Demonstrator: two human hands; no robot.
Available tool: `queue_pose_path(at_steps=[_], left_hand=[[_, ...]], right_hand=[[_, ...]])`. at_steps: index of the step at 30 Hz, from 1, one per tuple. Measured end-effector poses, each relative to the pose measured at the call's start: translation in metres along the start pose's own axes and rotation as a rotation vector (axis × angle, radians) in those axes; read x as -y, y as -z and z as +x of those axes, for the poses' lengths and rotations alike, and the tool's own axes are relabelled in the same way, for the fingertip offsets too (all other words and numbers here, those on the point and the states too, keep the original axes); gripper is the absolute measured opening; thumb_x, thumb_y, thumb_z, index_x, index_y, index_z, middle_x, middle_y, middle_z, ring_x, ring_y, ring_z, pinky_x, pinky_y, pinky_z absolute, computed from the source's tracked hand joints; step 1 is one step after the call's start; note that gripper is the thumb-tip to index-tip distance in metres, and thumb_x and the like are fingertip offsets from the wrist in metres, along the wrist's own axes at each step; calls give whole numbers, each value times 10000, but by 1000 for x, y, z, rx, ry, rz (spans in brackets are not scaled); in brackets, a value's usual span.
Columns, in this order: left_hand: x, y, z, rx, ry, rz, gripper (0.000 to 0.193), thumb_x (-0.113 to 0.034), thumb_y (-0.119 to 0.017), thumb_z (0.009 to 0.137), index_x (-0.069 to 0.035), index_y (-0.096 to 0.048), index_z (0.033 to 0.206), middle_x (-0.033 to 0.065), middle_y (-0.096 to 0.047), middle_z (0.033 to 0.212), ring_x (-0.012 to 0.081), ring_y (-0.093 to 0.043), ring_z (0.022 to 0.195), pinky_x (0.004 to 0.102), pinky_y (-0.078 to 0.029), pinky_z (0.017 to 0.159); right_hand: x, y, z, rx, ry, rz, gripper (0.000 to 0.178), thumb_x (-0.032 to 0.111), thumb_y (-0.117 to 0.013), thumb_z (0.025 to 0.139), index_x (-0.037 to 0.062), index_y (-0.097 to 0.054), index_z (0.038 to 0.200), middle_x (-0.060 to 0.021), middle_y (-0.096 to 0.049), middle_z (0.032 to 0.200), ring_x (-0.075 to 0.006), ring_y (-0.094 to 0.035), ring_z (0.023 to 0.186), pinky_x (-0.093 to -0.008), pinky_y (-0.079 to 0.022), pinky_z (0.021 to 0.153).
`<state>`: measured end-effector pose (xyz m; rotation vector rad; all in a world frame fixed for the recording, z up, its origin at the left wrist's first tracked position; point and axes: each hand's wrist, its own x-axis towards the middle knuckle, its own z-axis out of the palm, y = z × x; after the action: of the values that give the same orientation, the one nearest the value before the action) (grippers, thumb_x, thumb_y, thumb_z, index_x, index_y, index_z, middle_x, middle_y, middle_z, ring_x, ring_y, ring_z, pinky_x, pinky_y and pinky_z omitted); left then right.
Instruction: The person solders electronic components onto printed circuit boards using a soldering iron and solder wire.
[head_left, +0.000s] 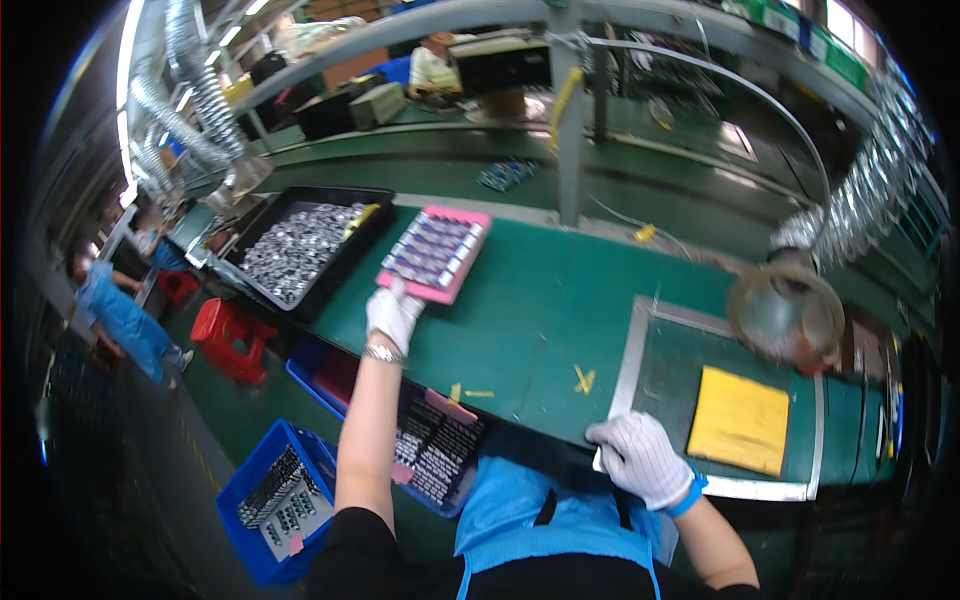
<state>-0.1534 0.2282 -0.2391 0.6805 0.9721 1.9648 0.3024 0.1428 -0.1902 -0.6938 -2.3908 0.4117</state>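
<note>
My left hand (394, 318), in a white glove, has its fingers at the near corner of a pink tray (436, 294) and grips it there. Rows of small silver and dark parts (435, 248) fill the tray, which lies on the green bench (520, 300). At the bench's front edge, my right hand (642, 460) is gloved too, with fingers curled together. A small white bit shows below its fingertips, but what it is remains unclear. Right of that hand lies a yellow sheet or pad (740, 420).
A black bin (385, 200) heaped with small metal parts stands at the far left. Below the bench are blue crates (240, 535) with parts. A funnel-shaped extraction hood (785, 310) is at right. Yellow strips (584, 379) lie on the bench. Other people (125, 310) are farther off.
</note>
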Motion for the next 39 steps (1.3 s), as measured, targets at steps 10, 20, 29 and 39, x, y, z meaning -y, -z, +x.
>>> queue_pose_path(at_steps=[10,20,29,39], left_hand=[[-2,-27,-123,-37,141,-77,163,-84,-568,955,13,-516,1074,113,-587,1121,311,-643,1025,486,-561,864],[-8,-55,-155,-90,303,113,129,-126,-539,991,-15,-482,959,127,-595,1071,268,-665,973,449,-570,853],[-9,-54,-159,-82,287,118,180,-179,-551,992,-12,-487,967,120,-591,1067,247,-662,973,429,-565,851],[-9,-50,-157,-50,296,90,207,-211,-553,999,-21,-474,979,119,-578,1079,247,-658,1008,431,-562,872]], right_hand=[[2,35,-4,-134,13,-195,439,80,-766,682,74,-621,1096,-96,-675,956,-290,-645,876,-404,-480,780],[-92,113,-78,86,-636,-475,1121,363,-891,585,-48,-321,1459,-254,-424,1451,-395,-425,1331,-434,-312,1129],[-105,130,-67,267,-643,-485,1134,498,-895,506,-43,-436,1391,-255,-552,1292,-399,-509,1225,-443,-370,1076],[-111,135,-61,107,-514,-528,984,395,-937,428,4,-552,1244,-178,-577,1056,-352,-541,1024,-437,-455,902]])
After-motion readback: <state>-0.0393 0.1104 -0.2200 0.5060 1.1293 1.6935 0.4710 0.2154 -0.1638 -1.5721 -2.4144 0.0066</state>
